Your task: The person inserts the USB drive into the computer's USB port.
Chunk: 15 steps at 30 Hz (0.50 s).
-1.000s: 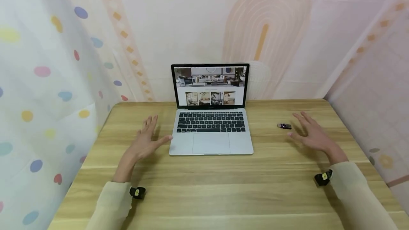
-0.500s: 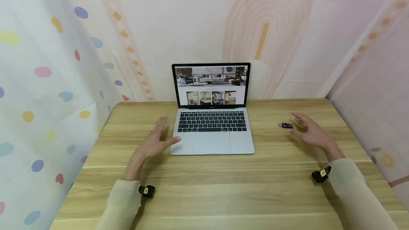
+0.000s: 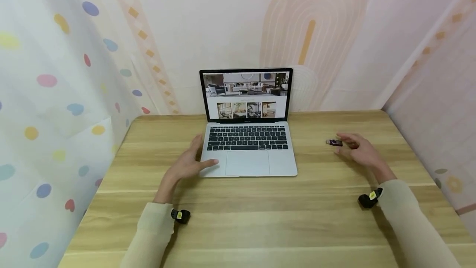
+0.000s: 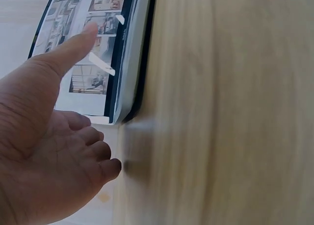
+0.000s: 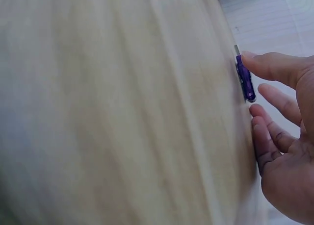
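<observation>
An opened silver laptop (image 3: 247,163) stands on the wooden table, its screen lit with a web page of room pictures. My left hand (image 3: 187,164) is at the laptop's left edge, thumb stretched over the palm rest and the other fingers along the side. To the laptop's right lies a small dark purple USB flash drive (image 3: 336,142), its metal plug pointing left. My right hand (image 3: 362,151) is close around its right end, index finger behind and thumb in front, with a gap between them. In the right wrist view the thumb tip overlaps the flash drive (image 5: 247,80).
The wooden table (image 3: 260,218) ends at a patterned cloth backdrop (image 3: 230,24) right behind the laptop. A dotted curtain (image 3: 55,135) hangs along the left side. Each wrist carries a small black camera, one on the left (image 3: 182,216) and one on the right (image 3: 368,200).
My left hand has moved right, bringing its thumb over the laptop's palm rest. The right hand's fingers have come in around the USB flash drive. The head view has tipped slightly down.
</observation>
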Available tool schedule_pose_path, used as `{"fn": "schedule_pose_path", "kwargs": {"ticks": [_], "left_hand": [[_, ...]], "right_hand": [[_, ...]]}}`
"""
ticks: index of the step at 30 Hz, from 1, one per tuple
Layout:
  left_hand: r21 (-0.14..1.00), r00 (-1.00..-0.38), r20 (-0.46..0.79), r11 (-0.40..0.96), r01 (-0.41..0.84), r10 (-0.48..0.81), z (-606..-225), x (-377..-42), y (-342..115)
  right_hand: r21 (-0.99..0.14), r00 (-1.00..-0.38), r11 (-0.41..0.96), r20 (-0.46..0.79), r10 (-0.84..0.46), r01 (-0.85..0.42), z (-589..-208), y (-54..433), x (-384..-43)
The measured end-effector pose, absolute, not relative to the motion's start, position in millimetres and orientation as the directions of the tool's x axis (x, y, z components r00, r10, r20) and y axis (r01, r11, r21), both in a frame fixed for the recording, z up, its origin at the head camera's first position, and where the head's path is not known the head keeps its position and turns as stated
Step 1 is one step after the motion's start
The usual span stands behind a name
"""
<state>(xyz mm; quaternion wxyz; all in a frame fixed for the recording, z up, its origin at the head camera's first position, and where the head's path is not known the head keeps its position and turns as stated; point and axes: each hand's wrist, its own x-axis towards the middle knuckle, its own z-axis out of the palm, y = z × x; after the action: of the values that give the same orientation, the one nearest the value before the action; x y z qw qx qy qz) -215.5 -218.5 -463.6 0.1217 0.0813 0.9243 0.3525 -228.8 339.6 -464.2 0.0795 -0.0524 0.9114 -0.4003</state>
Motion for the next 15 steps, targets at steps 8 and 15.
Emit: {"fn": "schedule_pose_path", "kwargs": {"ticks": [8, 15], "left_hand": [[0.676, -0.933, -0.202, 0.731, 0.087, 0.297, -466.7, -215.1, -212.9], [0.627, -0.919, -0.249, 0.774, 0.088, 0.306, -463.7, -214.3, -209.6]], "right_hand": [[-0.726, -0.988, 0.688, -0.104, -0.117, -0.005, -466.2, 339.1, -230.5], [-0.734, -0.989, 0.679, -0.111, -0.098, 0.015, -468.3, 337.8, -229.2]]}}
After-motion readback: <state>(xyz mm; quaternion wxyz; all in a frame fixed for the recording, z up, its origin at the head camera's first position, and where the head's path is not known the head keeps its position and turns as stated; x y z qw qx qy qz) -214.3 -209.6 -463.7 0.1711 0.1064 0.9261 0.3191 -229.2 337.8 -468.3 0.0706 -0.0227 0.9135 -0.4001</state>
